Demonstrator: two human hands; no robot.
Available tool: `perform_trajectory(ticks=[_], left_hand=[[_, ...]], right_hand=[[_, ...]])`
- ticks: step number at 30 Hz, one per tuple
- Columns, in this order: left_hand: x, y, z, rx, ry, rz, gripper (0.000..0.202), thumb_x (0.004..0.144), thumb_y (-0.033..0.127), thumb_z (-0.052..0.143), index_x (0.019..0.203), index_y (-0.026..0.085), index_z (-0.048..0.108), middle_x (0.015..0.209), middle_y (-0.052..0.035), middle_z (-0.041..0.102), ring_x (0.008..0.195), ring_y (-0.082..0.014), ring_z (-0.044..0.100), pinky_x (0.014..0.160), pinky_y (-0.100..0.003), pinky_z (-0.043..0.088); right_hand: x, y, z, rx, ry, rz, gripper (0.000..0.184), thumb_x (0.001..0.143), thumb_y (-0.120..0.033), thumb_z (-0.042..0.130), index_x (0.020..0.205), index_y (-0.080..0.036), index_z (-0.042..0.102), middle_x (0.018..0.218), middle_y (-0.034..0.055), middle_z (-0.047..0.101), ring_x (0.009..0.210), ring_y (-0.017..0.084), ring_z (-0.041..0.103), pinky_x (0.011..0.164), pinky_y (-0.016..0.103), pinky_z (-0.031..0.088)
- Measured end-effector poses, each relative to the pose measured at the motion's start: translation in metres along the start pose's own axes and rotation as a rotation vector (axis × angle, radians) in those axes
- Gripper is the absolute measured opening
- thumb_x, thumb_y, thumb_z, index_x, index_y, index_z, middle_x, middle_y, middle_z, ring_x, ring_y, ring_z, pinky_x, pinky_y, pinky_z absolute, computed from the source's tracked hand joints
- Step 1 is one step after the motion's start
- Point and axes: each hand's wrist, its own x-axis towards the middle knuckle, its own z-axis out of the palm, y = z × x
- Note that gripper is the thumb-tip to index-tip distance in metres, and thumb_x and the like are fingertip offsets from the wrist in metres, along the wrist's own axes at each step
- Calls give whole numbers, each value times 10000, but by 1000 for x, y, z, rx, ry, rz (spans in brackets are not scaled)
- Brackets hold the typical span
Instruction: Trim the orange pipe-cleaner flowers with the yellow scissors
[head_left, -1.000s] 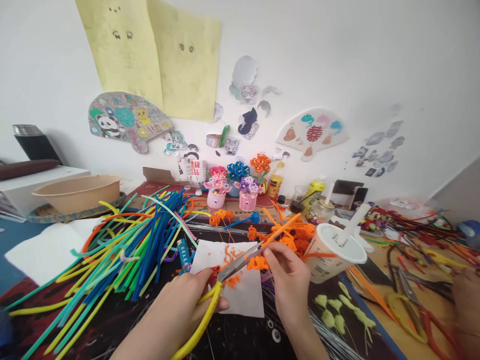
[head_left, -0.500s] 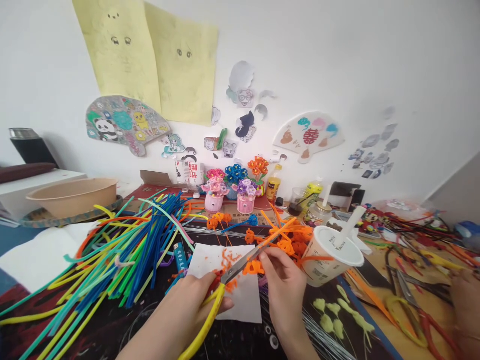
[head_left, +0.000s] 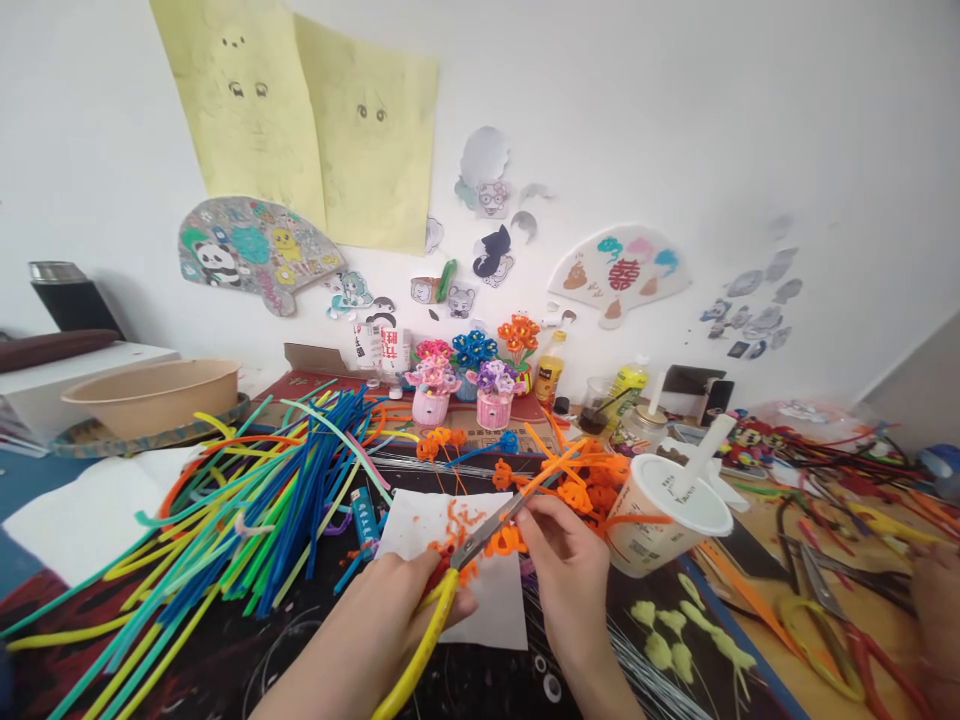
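Note:
My left hand (head_left: pixel 382 610) is closed round the yellow handle of a pair of scissors (head_left: pixel 486 532), whose blades point up and to the right. With thumb and fingertips, my right hand (head_left: pixel 566 570) pinches an orange pipe cleaner (head_left: pixel 553 466) right beside the blades. The blades lie along the pipe cleaner, and whether they touch it I cannot tell. Beneath them, orange fuzz clippings (head_left: pixel 459 515) are scattered on a white sheet of paper (head_left: pixel 495 610). Behind my right hand is a heap of orange pipe-cleaner flowers (head_left: pixel 600 485).
Many coloured pipe cleaners (head_left: pixel 300 500) lie at left. A lidded cup with a straw (head_left: pixel 649 535) stands close by my right hand. Potted pipe-cleaner flowers (head_left: pixel 495 405) line the back. Pale green pieces (head_left: pixel 667 635), red-handled pliers (head_left: pixel 862 650) and another person's hand (head_left: pixel 937 610) are at right.
The view has shifted slightly. The scissors and my left hand have moved a little to the right, towards my right hand. Both hands keep their hold.

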Motion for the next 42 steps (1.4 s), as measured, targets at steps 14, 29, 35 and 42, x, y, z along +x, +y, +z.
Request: perform_trajectory(ticks=[14, 29, 35, 42], left_hand=[[-3, 7, -1, 67, 36, -26, 353, 920, 453, 381, 895, 189, 613, 787, -84, 708, 698, -213, 657, 620, -255, 437], [-5, 18, -2, 156, -54, -76, 257, 897, 396, 373, 909, 189, 525, 904, -136, 703, 796, -285, 666, 664, -318, 441], [-3, 11, -2, 176, -17, -60, 249, 891, 399, 409, 875, 201, 560, 818, -102, 708, 742, -265, 675, 631, -284, 437], [-7, 4, 5, 12, 114, 16, 243, 889, 430, 456, 880, 223, 582, 804, -53, 722, 720, -212, 688, 626, -241, 448]], right_hand=[[-1, 1, -1, -2, -203, 2, 137, 802, -308, 660, 761, -184, 700, 803, 50, 712, 735, 175, 640, 686, 243, 519], [0, -2, -5, 80, -277, 1, 137, 842, -319, 646, 846, -202, 717, 781, 33, 704, 706, 156, 623, 654, 223, 507], [1, -4, -6, 71, -295, -26, 128, 852, -304, 635, 836, -205, 715, 724, 10, 660, 673, 140, 588, 637, 208, 497], [1, -10, -4, 35, -355, -46, 129, 847, -300, 632, 817, -199, 706, 734, 15, 664, 678, 144, 608, 644, 211, 506]])
